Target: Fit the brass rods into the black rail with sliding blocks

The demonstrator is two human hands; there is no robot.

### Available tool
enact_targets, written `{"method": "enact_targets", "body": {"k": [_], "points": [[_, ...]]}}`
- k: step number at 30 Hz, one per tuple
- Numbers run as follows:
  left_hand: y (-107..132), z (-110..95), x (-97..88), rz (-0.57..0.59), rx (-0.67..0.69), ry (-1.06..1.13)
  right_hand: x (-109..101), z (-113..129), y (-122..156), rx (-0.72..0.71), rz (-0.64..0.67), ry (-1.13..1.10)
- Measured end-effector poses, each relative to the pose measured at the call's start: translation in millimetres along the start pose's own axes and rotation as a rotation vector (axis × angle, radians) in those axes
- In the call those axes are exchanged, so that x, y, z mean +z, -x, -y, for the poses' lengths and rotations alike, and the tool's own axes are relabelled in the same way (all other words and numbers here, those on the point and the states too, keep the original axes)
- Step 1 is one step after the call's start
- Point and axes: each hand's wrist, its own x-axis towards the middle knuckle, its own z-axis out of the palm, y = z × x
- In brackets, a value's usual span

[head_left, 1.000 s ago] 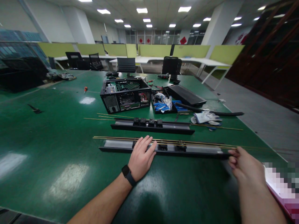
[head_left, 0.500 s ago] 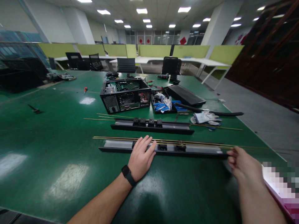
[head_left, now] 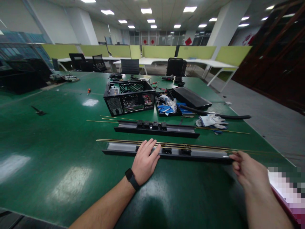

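A long black channel [head_left: 131, 153] with a pale inner strip lies across the green table in front of me. Small black blocks [head_left: 186, 149] sit along it, and thin brass-coloured rods [head_left: 119, 141] run lengthwise over them. Stretched across the channel's middle, the fingers of my left hand [head_left: 146, 160] rest flat over the rods and partly hide a block. My right hand [head_left: 247, 168] is pinched at the channel's right end, on a thin rod whose far part is blurred. Just beyond lies a second channel [head_left: 157, 132] with several black blocks and more thin rods.
Behind the channels stand an open black computer case [head_left: 130, 97] and a black tray [head_left: 158, 109] with gloves. A black panel [head_left: 192, 97], a dark tube [head_left: 228, 116] and white work gloves [head_left: 212, 121] lie to the right. A small orange-handled tool [head_left: 89, 91] is at the left.
My right hand has shifted slightly left along the channel's end. My left hand keeps its place on the channel. The whole view has moved a little.
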Motion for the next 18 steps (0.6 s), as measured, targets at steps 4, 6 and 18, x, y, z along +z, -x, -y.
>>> {"method": "enact_targets", "body": {"k": [4,6,18], "points": [[0,-1,-1.0,0.003,-0.003,0.006,9,-8,19,0.033,0.212,0.086],[0,-1,-1.3,0.002,-0.002,0.006,16,-13,33,0.077,0.355,0.102],[0,-1,0.5,-0.001,-0.007,0.008,55,-30,82,0.089,0.651,0.211]]}}
